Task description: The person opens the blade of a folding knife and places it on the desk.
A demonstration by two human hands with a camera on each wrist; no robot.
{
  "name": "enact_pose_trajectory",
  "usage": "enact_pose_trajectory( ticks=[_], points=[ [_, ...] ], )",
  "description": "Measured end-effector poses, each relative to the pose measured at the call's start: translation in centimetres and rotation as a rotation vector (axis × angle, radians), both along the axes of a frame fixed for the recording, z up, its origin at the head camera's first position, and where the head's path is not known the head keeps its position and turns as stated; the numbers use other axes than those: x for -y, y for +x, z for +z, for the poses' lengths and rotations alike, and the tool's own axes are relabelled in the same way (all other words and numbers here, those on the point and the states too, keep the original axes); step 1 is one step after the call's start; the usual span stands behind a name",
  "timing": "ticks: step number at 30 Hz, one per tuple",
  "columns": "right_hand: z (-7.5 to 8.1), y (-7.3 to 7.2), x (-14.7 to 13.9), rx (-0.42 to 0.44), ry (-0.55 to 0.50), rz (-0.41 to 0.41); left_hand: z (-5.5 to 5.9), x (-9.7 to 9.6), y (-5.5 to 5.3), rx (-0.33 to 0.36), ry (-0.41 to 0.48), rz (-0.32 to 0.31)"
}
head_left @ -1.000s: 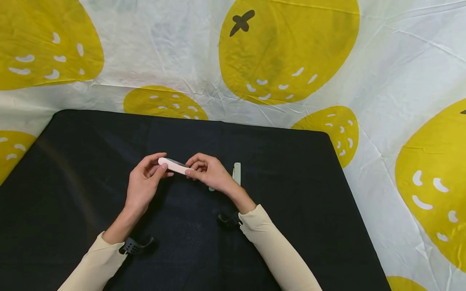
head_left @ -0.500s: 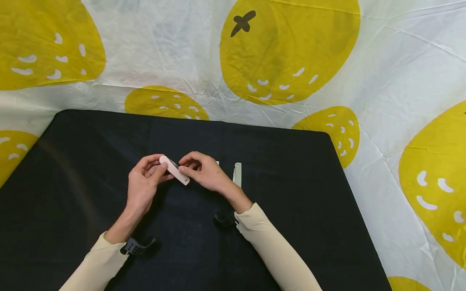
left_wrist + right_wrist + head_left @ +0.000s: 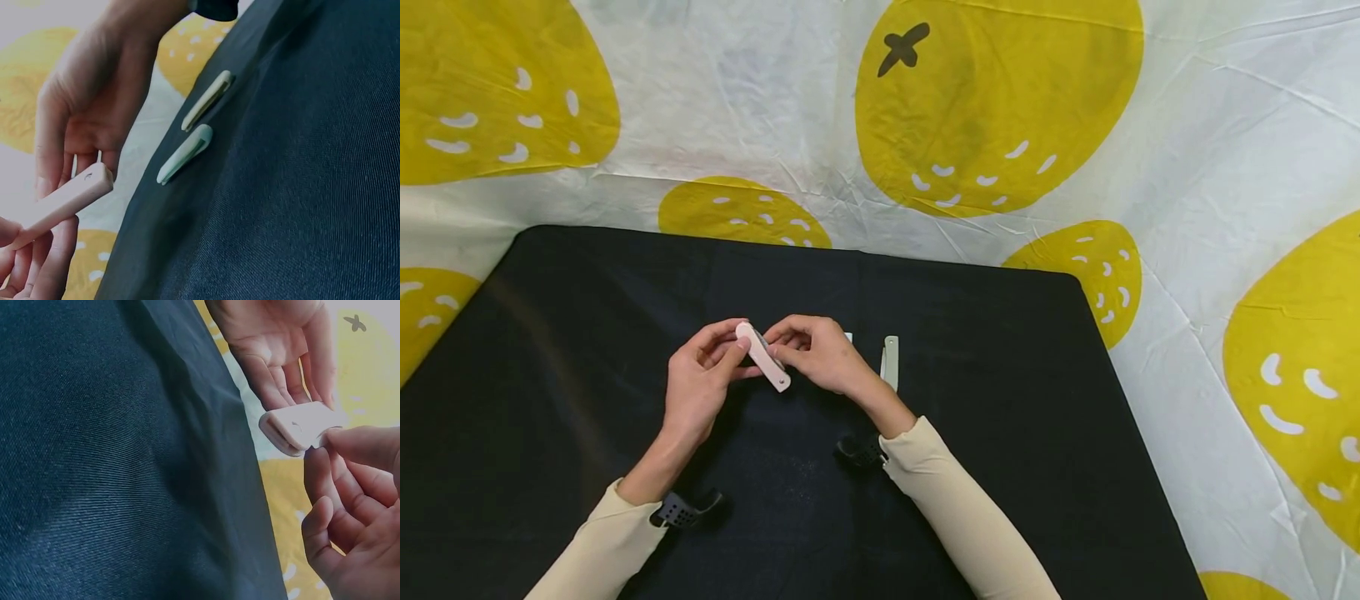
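A pale pink folding knife (image 3: pixel 765 358) is held above the black table between both hands, slanting down to the right. The left hand (image 3: pixel 700 383) grips its upper end, thumb on the near face and fingers behind. At the knife's right side, the right hand (image 3: pixel 829 354) pinches the edge with thumb and forefinger. A thin metal edge shows there, along the slot of the pink handle (image 3: pixel 294 422), in the right wrist view. The pivot end, with a small round rivet, points toward the right hand in the left wrist view.
Two pale green folded knives lie on the black cloth: one green knife (image 3: pixel 891 362) right of the right hand, the other green knife (image 3: pixel 185 153) mostly hidden behind that hand in the head view. A patterned white and yellow sheet (image 3: pixel 737 100) hangs behind the table.
The pink knife has turned from nearly level to steeply slanted, its right end now lower. The right hand has shifted from that end to the knife's side; the left hand keeps its grip.
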State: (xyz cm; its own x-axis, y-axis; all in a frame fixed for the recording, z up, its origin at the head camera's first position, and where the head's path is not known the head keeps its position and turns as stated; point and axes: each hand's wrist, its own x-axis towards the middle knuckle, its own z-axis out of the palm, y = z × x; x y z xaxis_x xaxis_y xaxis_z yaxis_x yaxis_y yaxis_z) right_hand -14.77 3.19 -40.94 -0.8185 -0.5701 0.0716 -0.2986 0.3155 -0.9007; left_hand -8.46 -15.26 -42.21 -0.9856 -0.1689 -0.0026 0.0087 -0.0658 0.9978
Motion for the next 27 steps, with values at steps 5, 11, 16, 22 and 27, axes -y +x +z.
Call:
enact_pose_trajectory(
  ticks=[5, 11, 16, 22, 27],
  points=[
    [-0.38, -0.15, -0.25, 0.048, -0.051, -0.013, 0.02, 0.13, 0.02, 0.048, -0.014, -0.003],
    [-0.85, -0.25, -0.51, 0.090, -0.120, -0.067, -0.09, 0.29, 0.03, 0.079, 0.021, 0.020],
    [-0.82, -0.27, -0.57, 0.111, -0.167, -0.088, -0.05, 0.27, 0.01, 0.075, 0.032, 0.041],
    [-0.65, -0.39, -0.65, 0.125, -0.155, -0.025, 0.04, 0.15, 0.00, 0.067, 0.015, 0.032],
    [-0.44, -0.54, -0.58, 0.113, -0.129, 0.001, 0.00, 0.35, 0.09, 0.033, 0.016, 0.011]
  ],
)
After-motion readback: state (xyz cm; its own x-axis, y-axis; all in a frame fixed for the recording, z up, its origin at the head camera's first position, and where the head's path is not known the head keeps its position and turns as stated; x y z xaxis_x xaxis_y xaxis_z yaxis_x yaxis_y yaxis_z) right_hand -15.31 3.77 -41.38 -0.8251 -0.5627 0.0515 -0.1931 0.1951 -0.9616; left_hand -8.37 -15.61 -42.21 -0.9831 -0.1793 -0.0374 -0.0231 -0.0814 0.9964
